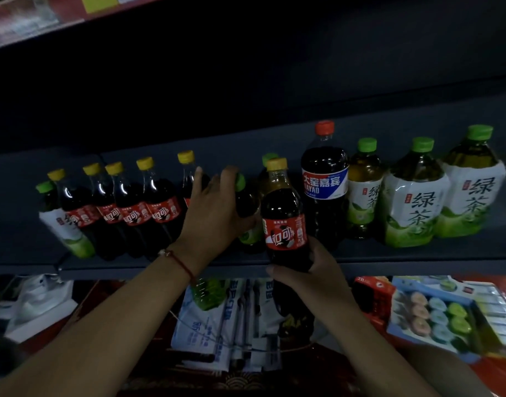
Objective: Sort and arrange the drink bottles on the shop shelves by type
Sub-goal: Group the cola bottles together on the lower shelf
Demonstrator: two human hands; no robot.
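Gripping dark cola bottle [284, 216], right hand [312, 270], perhaps lifted

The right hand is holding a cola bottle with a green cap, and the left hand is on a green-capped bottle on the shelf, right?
Not quite. In the head view, the cola bottle held by the right hand has a yellow cap, not green. The rest holds: the left hand grips a green-capped bottle on the shelf.
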